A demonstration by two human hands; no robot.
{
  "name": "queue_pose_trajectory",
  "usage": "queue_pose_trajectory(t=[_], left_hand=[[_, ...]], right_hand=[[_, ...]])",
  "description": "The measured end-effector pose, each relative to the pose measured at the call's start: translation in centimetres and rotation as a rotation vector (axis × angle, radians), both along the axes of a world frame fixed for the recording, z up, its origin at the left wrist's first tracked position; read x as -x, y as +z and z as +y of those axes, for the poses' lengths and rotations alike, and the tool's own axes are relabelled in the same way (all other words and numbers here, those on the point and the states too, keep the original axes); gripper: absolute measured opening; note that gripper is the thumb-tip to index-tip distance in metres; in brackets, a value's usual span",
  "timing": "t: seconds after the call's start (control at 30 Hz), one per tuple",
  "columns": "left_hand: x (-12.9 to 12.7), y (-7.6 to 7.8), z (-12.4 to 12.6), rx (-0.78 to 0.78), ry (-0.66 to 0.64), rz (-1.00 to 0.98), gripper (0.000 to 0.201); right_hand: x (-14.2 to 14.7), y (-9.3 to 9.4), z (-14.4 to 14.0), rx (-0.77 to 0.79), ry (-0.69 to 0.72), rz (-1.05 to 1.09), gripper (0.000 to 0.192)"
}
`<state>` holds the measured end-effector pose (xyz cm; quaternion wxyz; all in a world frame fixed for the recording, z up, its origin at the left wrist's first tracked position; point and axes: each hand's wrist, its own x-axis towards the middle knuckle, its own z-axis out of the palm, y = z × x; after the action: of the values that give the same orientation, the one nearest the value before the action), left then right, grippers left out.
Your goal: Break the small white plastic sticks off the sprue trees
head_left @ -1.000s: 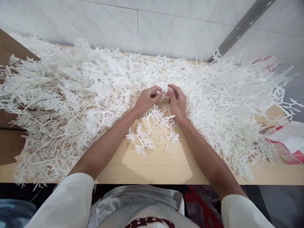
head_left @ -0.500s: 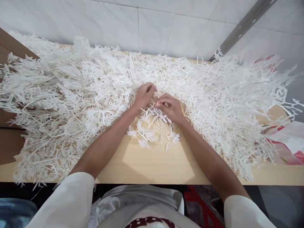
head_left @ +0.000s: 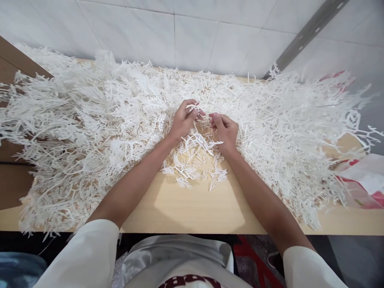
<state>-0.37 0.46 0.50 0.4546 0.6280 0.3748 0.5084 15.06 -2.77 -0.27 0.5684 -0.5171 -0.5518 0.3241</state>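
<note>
White plastic sprig [head_left: 196, 107] sits pinched in your left hand [head_left: 183, 122]; your right hand [head_left: 225, 130] is curled shut on another piece. Small separated bits [head_left: 195, 166] lie just below both hands; the large tangled heap [head_left: 90, 120] around them remains unsorted on the tabletop [head_left: 195, 212].

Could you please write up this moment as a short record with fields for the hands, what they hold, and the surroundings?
Left hand: fingers curled around a small white plastic sprig
Right hand: fingers bent, at the pieces beneath; grip unclear
Small pile: loose white pieces below both hands
Large heap: branched white plastic across the wooden table
Right edge: red and white plastic bag
Behind: white tiled wall
</note>
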Motion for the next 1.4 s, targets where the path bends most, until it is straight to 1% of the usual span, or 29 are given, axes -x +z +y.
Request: queue_pose_trajectory(t=[0.07, 0.13, 0.2, 0.23, 0.3, 0.37, 0.43, 0.47, 0.53, 0.6, 0.67, 0.7, 0.77, 0.83, 0.9, 1.0, 1.07, 1.13, 1.23, 1.3, 1.4], left_hand=[[0.0, 0.0, 0.1, 0.003, -0.010, -0.029, 0.029], [-0.1, -0.1, 0.1, 0.006, -0.017, -0.039, 0.029], [-0.1, -0.2, 0.2, 0.004, -0.007, -0.031, 0.032], [-0.1, -0.3, 0.2, -0.002, 0.005, -0.021, 0.033], [-0.2, -0.4, 0.2, -0.018, 0.046, 0.004, 0.036], [-0.2, -0.5, 0.2, -0.029, 0.093, 0.023, 0.035], [-0.2, -0.6, 0.2, -0.039, 0.140, 0.007, 0.033], [-0.2, -0.7, 0.2, -0.046, 0.164, -0.018, 0.033], [-0.1, -0.8, 0.4, -0.066, 0.204, -0.093, 0.033], [0.0, -0.9, 0.5, -0.099, 0.243, -0.176, 0.036], [0.2, -1.1, 0.7, -0.138, 0.291, -0.236, 0.039], [0.2, -1.1, 0.8, -0.150, 0.317, -0.251, 0.041], [0.3, -1.3, 1.0, -0.150, 0.351, -0.260, 0.043], [0.3, -1.6, 1.2, -0.126, 0.348, -0.272, 0.044], [0.3, -1.8, 1.5, -0.094, 0.328, -0.304, 0.042], [0.2, -2.1, 1.7, -0.069, 0.287, -0.361, 0.039], [0.1, -2.1, 1.6, -0.085, 0.267, -0.381, 0.037], [0.0, -2.0, 1.4, -0.121, 0.267, -0.379, 0.038], [0.1, -1.8, 1.1, -0.160, 0.281, -0.358, 0.041], [0.1, -1.8, 1.1, -0.172, 0.289, -0.356, 0.042], [0.1, -1.6, 1.0, -0.186, 0.306, -0.360, 0.045]], right_hand=[[0.1, -0.2, 0.0, 0.000, -0.010, 0.016, 0.043], [0.1, -0.2, 0.2, 0.006, 0.000, 0.038, 0.045], [-0.2, 0.3, 0.4, 0.044, 0.053, 0.055, 0.052], [-0.5, 0.9, 0.5, 0.077, 0.102, 0.058, 0.056], [-1.3, 2.5, 0.6, 0.166, 0.255, 0.022, 0.060], [-2.2, 4.5, 0.5, 0.258, 0.438, -0.068, 0.057], [-3.1, 6.2, 0.4, 0.339, 0.646, -0.219, 0.051], [-3.5, 6.8, 0.3, 0.374, 0.741, -0.305, 0.052], [-4.2, 7.4, 0.3, 0.415, 0.821, -0.446, 0.045], [-4.5, 7.4, 0.4, 0.456, 0.806, -0.495, 0.034], [-4.7, 7.1, 0.4, 0.481, 0.745, -0.469, 0.030], [-4.8, 7.0, 0.5, 0.468, 0.704, -0.443, 0.029], [-4.9, 7.0, 0.6, 0.373, 0.605, -0.385, 0.028], [-5.1, 6.9, 0.7, 0.242, 0.499, -0.314, 0.027], [-5.3, 6.9, 0.7, 0.167, 0.437, -0.240, 0.026], [-5.6, 6.4, 0.9, 0.185, 0.455, -0.195, 0.028], [-5.5, 5.9, 1.1, 0.210, 0.469, -0.245, 0.030], [-5.4, 5.2, 1.3, 0.183, 0.435, -0.332, 0.032], [-5.2, 4.2, 1.8, 0.046, 0.340, -0.372, 0.032], [-5.1, 3.8, 2.0, -0.059, 0.258, -0.320, 0.032], [-4.8, 3.6, 1.9, -0.189, 0.119, -0.221, 0.038]])
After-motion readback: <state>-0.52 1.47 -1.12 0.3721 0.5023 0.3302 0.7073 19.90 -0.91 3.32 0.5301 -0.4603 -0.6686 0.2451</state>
